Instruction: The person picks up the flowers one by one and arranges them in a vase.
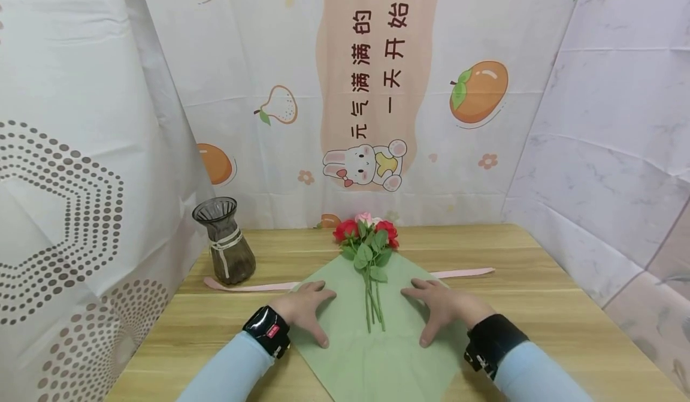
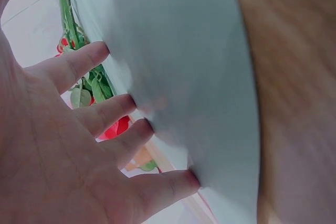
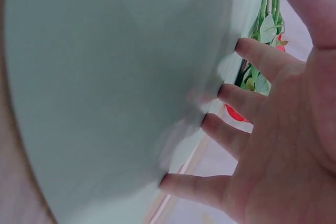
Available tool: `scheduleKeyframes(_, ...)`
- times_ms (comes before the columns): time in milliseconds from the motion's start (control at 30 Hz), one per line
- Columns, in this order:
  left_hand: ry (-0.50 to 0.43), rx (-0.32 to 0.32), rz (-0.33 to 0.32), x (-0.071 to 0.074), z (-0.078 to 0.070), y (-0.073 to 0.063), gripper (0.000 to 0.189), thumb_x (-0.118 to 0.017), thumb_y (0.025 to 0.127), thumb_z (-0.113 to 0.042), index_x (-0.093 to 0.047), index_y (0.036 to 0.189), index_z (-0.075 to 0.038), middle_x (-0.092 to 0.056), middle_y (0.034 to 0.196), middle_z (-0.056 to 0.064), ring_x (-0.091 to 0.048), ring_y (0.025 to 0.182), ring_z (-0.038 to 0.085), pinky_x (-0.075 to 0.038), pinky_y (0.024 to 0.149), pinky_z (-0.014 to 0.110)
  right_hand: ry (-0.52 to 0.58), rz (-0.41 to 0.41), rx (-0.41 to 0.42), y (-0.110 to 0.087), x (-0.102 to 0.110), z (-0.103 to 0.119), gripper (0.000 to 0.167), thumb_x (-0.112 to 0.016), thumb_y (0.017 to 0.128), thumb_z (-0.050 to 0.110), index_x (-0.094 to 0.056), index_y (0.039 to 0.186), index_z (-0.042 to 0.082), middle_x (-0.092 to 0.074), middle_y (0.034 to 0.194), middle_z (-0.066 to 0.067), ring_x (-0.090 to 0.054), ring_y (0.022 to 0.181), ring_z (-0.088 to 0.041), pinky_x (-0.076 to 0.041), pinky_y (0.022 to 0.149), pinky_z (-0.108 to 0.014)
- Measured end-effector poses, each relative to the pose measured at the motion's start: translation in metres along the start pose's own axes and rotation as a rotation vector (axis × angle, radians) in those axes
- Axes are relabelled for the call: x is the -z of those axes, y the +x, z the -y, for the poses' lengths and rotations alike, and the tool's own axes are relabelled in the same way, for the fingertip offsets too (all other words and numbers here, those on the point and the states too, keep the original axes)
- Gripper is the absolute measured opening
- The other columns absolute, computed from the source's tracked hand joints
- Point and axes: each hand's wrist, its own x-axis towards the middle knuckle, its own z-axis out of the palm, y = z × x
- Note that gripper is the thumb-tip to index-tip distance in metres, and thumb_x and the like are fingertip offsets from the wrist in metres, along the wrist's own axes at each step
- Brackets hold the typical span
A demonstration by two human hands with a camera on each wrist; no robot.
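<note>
1 wood-grain tabletop [image 1: 539, 306] carries our green wrapping paper [image 1: 372, 366]. The rose bouquet [image 1: 363, 252] lies along its middle, blooms at the far corner. We rest our left hand [image 1: 308, 308] and right hand [image 1: 446, 304] on the paper, fingers spread, gripping nothing. 1 pink ribbon [image 1: 463, 273] runs beneath. We likely steady the paper for wrapping; the next move probably calls for pinching 1 side corner.

The sheet [image 1: 372, 366] beneath the fingers [image 2: 71, 69] looks like matt, faintly creased paper. Between the two sets of fingers, the stems [image 1: 369, 306] seem smooth plastic; ahead of them, the petals [image 1: 347, 230] look like soft cloth. Past the left fingertips stands a glossy, ribbed vase [image 1: 234, 263] of glass-like material. Outside the fingers, the table [image 1: 539, 306] shows smooth wood grain with a slight sheen.
</note>
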Motion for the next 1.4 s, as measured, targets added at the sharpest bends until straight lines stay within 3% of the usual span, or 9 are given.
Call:
scheduleKeyframes(933, 0.002, 0.029, 0.004, 0.003, -0.002, 0.012, 0.107, -0.094, 0.059, -0.051, -0.049, 0.151, -0.019, -0.029, 0.162, 0.018, -0.027, 0.147, 0.041, -0.031, 0.109, 0.064, -0.004, 0.012, -0.041, 0.007, 0.006, -0.009, 0.112, -0.097, 0.061, 0.044, -0.044, 0.155, 0.017, -0.026, 0.164, -0.018, -0.018, 0.147, -0.051, -0.026, 0.105, -0.075)
scheduleKeyframes(1400, 0.012, -0.014, -0.011, 0.000, -0.001, 0.012, 0.095, -0.091, 0.066, -0.044, -0.053, 0.148, -0.014, -0.033, 0.160, 0.021, -0.029, 0.146, 0.041, -0.033, 0.110, 0.062, 0.045, -0.009, -0.016, 0.003, 0.007, -0.009, 0.107, -0.096, 0.062, 0.042, -0.047, 0.153, 0.013, -0.027, 0.162, -0.023, -0.022, 0.146, -0.052, -0.024, 0.108, -0.073)
